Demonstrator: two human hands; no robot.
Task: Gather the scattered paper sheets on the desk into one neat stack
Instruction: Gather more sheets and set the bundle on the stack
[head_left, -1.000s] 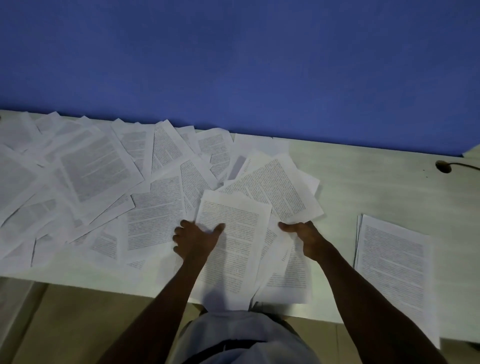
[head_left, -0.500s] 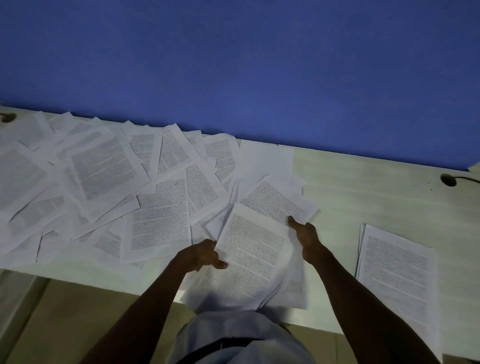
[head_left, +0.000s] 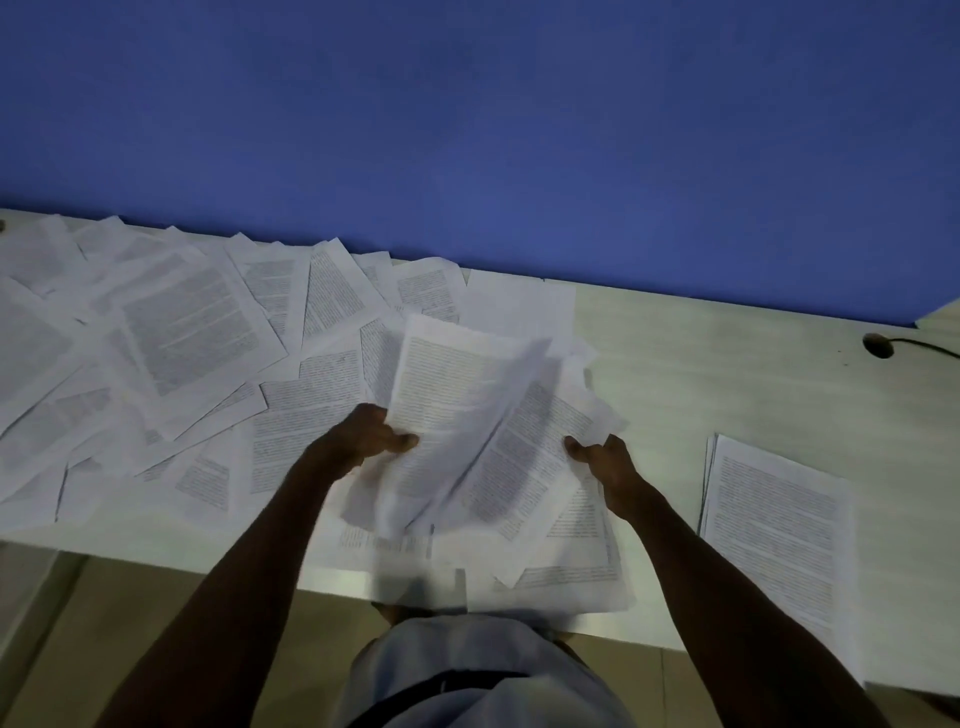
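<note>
Left hand (head_left: 363, 436) grips the left edge of a loose bunch of sheets (head_left: 467, 415), thumb on top, fingers hidden under the paper. Right hand (head_left: 605, 462) pinches the bunch's right edge; fingertips also hidden behind the sheets. Hands apart, bunch spanning between them, raised off the worktop (head_left: 727, 374) and curled, sheets fanned and misaligned. Motion blur on the bunch's lower edge, sheet count unreadable. More sheets (head_left: 566, 561) lie flat below the bunch at the worktop's near edge, partly covered by it, corners overhanging. Scattered sheets (head_left: 171, 338) cover the worktop's left half, overlapping, cut off by the left frame edge. Squared stack (head_left: 779, 530) sits on the right, well apart from the bunch, near corner hanging past the worktop edge. Printed text on all pages too small to read. Dark cable hole (head_left: 878, 345) at far right with a cable running out of frame. Blue wall (head_left: 467, 130) behind. Dim lighting, detail low.
</note>
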